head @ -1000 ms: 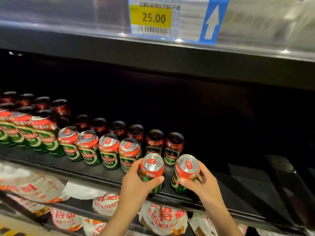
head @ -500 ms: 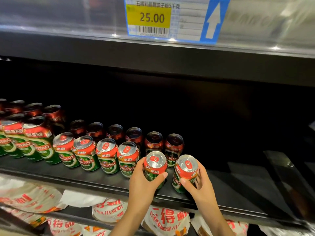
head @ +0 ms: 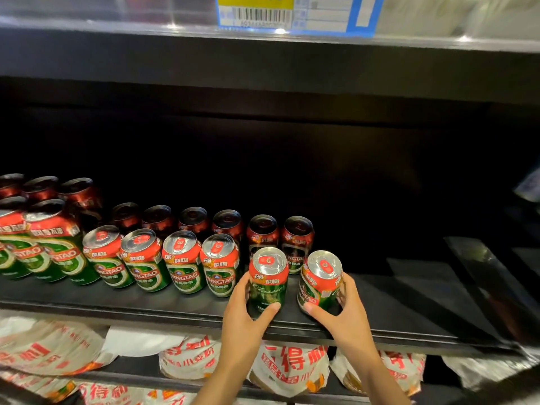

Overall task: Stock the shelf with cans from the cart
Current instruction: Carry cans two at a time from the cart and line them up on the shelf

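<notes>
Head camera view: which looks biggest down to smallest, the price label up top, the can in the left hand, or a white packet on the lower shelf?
1. Price label, though cut off by the frame
2. White packet, partly hidden
3. Can in the left hand

Nearness to the camera differs, so true sizes stay unsure.

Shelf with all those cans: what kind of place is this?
Most likely a supermarket or grocery shop: a price label with a barcode on the shelf edge, rows of identical beer cans, and packaged goods on the shelf below.
</notes>
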Demonstrator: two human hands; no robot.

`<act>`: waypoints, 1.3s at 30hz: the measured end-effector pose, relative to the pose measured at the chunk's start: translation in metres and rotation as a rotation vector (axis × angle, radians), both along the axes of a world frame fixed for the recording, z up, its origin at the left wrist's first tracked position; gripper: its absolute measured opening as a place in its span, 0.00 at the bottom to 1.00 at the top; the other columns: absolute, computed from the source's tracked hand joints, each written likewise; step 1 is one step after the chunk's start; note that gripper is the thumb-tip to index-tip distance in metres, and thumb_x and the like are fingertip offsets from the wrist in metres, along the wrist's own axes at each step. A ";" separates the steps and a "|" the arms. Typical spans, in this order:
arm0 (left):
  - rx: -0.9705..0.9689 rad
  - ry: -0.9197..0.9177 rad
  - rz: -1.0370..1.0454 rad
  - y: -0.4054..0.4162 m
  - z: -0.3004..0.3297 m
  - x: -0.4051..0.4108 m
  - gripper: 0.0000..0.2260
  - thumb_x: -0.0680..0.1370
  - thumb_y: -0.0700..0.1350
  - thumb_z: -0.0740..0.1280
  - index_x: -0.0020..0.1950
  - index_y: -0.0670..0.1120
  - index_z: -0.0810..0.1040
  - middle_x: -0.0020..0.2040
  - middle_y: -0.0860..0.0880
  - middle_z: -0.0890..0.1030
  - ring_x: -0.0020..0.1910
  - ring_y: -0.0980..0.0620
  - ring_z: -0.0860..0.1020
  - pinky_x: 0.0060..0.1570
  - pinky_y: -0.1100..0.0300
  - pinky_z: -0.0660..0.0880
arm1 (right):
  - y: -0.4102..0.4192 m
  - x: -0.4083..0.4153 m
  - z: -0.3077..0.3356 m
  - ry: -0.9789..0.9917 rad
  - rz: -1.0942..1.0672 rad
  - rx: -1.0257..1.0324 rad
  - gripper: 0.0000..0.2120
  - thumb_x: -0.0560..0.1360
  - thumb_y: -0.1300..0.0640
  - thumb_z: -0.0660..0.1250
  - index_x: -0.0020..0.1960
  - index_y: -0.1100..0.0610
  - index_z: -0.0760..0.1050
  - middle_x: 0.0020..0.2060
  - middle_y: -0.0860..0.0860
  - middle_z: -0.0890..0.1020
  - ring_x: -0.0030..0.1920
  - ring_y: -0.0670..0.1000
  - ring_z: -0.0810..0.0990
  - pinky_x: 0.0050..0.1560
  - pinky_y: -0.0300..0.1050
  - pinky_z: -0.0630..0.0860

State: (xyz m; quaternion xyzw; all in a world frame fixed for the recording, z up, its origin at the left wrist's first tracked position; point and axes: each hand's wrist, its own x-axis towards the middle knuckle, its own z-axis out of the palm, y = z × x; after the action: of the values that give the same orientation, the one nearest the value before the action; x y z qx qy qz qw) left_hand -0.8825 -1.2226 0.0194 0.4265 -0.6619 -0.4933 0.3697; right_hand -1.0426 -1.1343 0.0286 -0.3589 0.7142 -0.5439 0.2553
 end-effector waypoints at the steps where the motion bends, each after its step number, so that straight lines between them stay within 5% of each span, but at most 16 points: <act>1: -0.001 0.006 0.024 0.002 -0.001 -0.001 0.32 0.71 0.45 0.74 0.68 0.61 0.62 0.65 0.59 0.71 0.63 0.62 0.69 0.54 0.76 0.64 | 0.001 0.000 0.000 0.000 0.012 0.007 0.35 0.66 0.53 0.77 0.66 0.41 0.62 0.58 0.34 0.73 0.60 0.37 0.73 0.53 0.28 0.68; 10: -0.141 -0.095 0.202 0.015 -0.001 -0.018 0.35 0.68 0.54 0.74 0.71 0.53 0.63 0.62 0.58 0.68 0.63 0.59 0.66 0.62 0.60 0.67 | 0.003 0.002 0.002 0.009 0.042 0.034 0.32 0.70 0.52 0.74 0.68 0.43 0.63 0.61 0.37 0.72 0.57 0.30 0.70 0.44 0.23 0.69; 16: -0.114 -0.052 0.057 0.014 -0.003 -0.007 0.28 0.73 0.56 0.68 0.70 0.63 0.60 0.66 0.62 0.68 0.64 0.68 0.66 0.59 0.73 0.63 | 0.000 0.002 0.000 0.018 0.015 0.036 0.37 0.66 0.53 0.77 0.69 0.44 0.61 0.61 0.40 0.70 0.59 0.39 0.71 0.47 0.26 0.68; 21: -0.063 -0.013 0.092 0.010 -0.004 -0.008 0.33 0.68 0.64 0.70 0.70 0.62 0.62 0.66 0.60 0.68 0.67 0.59 0.67 0.65 0.57 0.68 | 0.000 0.003 -0.001 0.041 0.001 0.016 0.31 0.66 0.52 0.77 0.63 0.39 0.66 0.57 0.35 0.75 0.57 0.35 0.73 0.51 0.28 0.69; 30: -0.096 -0.039 0.135 0.008 -0.004 -0.012 0.28 0.70 0.52 0.74 0.67 0.56 0.68 0.62 0.59 0.70 0.63 0.60 0.69 0.58 0.67 0.66 | 0.004 0.002 0.000 0.046 0.067 0.029 0.31 0.69 0.53 0.74 0.67 0.41 0.65 0.60 0.37 0.75 0.60 0.35 0.73 0.54 0.29 0.68; 34: -0.007 -0.007 0.053 0.006 -0.004 -0.005 0.30 0.71 0.49 0.73 0.70 0.55 0.65 0.66 0.57 0.71 0.65 0.60 0.68 0.62 0.63 0.66 | 0.003 0.005 0.002 0.044 0.071 0.035 0.31 0.68 0.51 0.75 0.63 0.35 0.63 0.58 0.34 0.74 0.58 0.32 0.72 0.52 0.28 0.68; 39: -0.050 -0.043 0.132 0.009 -0.001 -0.009 0.32 0.68 0.50 0.76 0.69 0.55 0.67 0.60 0.59 0.71 0.63 0.59 0.69 0.60 0.63 0.68 | 0.003 0.006 0.001 0.074 0.049 0.014 0.29 0.68 0.51 0.75 0.64 0.39 0.65 0.59 0.36 0.73 0.59 0.34 0.72 0.50 0.28 0.68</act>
State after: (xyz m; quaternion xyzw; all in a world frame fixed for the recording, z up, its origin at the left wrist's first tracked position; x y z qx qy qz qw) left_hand -0.8917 -1.2137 0.0188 0.4704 -0.6522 -0.4419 0.3976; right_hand -1.0370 -1.1314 0.0295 -0.3942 0.7180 -0.5190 0.2445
